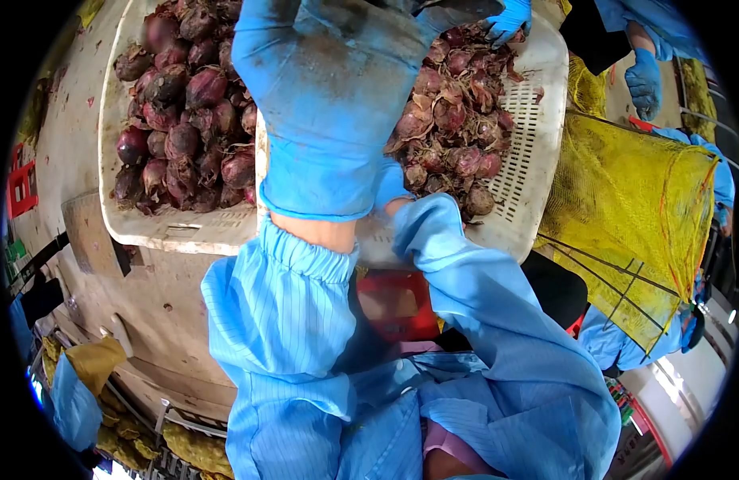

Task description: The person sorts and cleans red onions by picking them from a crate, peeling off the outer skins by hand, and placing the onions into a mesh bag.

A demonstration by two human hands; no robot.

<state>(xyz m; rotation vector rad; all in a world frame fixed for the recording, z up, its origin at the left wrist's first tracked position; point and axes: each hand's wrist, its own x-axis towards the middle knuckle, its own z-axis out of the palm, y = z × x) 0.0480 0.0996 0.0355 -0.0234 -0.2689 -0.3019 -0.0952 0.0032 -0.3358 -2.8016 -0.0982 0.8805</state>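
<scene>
My left hand point(329, 104), in a dirt-smudged blue glove, is raised close to the camera above the two crates. Its thumb stretches out to the right; the other fingers run past the top edge. Nothing shows in its grasp. Behind it, my right hand point(390, 184) reaches toward the right crate point(537, 160); only the glove's cuff area shows, and its fingers are hidden. Red onions point(181, 104) with dry skins fill the left white crate point(177, 234). More red onions point(457, 116), with loose papery skins, lie in the right crate.
A co-worker's gloved hand point(509, 20) is at the right crate's far edge. Another person's gloved hand point(644, 84) hangs farther right. A yellow mesh bag point(625, 192) on a wire frame stands beside the right crate. A red crate point(397, 304) sits below, near my body.
</scene>
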